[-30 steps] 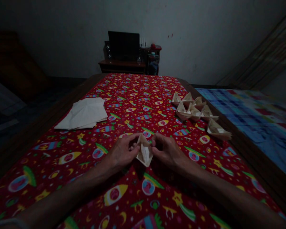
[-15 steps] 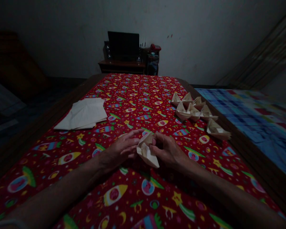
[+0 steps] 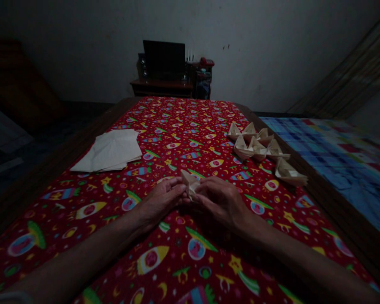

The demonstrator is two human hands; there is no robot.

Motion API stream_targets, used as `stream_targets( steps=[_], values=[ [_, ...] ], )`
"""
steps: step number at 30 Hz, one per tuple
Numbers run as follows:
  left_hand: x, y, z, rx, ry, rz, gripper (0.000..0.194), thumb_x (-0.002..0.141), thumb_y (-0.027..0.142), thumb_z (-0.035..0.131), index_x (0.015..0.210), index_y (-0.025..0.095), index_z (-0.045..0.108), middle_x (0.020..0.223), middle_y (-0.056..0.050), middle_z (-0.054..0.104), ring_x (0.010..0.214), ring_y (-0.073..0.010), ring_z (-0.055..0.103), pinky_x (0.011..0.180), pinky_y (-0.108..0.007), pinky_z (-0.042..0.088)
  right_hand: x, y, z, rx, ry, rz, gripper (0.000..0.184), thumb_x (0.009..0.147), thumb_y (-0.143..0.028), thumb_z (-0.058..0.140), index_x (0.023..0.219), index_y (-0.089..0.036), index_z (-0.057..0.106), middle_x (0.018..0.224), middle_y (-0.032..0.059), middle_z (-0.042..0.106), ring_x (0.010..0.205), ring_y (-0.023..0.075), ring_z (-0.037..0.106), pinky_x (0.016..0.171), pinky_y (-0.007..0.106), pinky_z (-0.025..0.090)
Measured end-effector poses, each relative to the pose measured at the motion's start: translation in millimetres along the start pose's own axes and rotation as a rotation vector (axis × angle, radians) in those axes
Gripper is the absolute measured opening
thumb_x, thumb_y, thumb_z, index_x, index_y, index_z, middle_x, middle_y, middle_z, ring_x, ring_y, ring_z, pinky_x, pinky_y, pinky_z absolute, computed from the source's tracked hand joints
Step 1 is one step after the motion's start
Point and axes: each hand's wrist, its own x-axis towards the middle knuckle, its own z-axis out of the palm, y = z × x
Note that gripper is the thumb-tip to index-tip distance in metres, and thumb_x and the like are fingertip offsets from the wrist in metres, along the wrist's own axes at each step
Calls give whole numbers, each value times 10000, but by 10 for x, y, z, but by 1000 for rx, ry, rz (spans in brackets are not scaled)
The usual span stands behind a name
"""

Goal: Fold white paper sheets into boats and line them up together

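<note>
Between my two hands is a small folded paper boat point(image 3: 191, 182) of pale paper, its pointed peak tilted up and to the left. My left hand point(image 3: 164, 198) grips its left side between thumb and fingers. On the opposite side, my right hand point(image 3: 220, 200) pinches the boat with thumb and fingertips and covers its right end. Several finished-looking paper boats point(image 3: 256, 147) stand grouped to the right, with one more boat point(image 3: 290, 174) nearer me. Off to the left lies a stack of flat paper sheets point(image 3: 110, 150).
A red patterned cloth point(image 3: 190, 139) covers the table, whose dark wooden edge point(image 3: 332, 219) shows on the right. Beyond stand a monitor point(image 3: 164, 58) and a red telephone point(image 3: 207, 62). Checked blue bedding point(image 3: 316, 152) lies to the right.
The boat has turned in my hands, its peak now pointing up-left. My left fingers have closed onto it, and my right hand has shifted over its right end.
</note>
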Motion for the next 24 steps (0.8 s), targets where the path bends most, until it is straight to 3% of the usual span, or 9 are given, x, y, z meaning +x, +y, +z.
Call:
stream_targets(
  steps=[12, 17, 20, 24],
  values=[
    [0, -9, -44, 46, -11, -41, 340, 665, 333, 763, 896, 107, 657, 631, -4, 617, 541, -71, 569, 550, -163, 499, -13, 11, -12, -61, 2, 58, 145, 818, -138, 542, 898, -164, 660, 838, 44, 686, 723, 138, 627, 655, 220, 455],
    [6, -6, -55, 41, -16, -61, 355, 707, 295, 733, 1001, 123, 633, 638, -15, 632, 545, -94, 595, 534, -180, 503, 35, -11, -89, -53, 30, 116, 131, 816, -184, 562, 826, -166, 692, 769, 31, 702, 645, 125, 632, 595, 198, 447],
    [3, 16, -50, 45, 36, -40, 430, 707, 258, 734, 1097, 128, 606, 769, -59, 675, 576, -98, 599, 548, -195, 510, 111, -20, -287, -82, 115, 175, 146, 803, -211, 573, 810, -157, 708, 772, 41, 713, 667, 141, 646, 610, 211, 459],
    [-2, 25, -58, 90, 55, -58, 402, 708, 280, 733, 1067, 127, 633, 836, -74, 675, 592, -99, 593, 534, -193, 503, 85, 53, -808, -195, 370, 288, 197, 785, -301, 591, 799, -155, 723, 751, 42, 717, 650, 152, 646, 584, 215, 459]
  ],
)
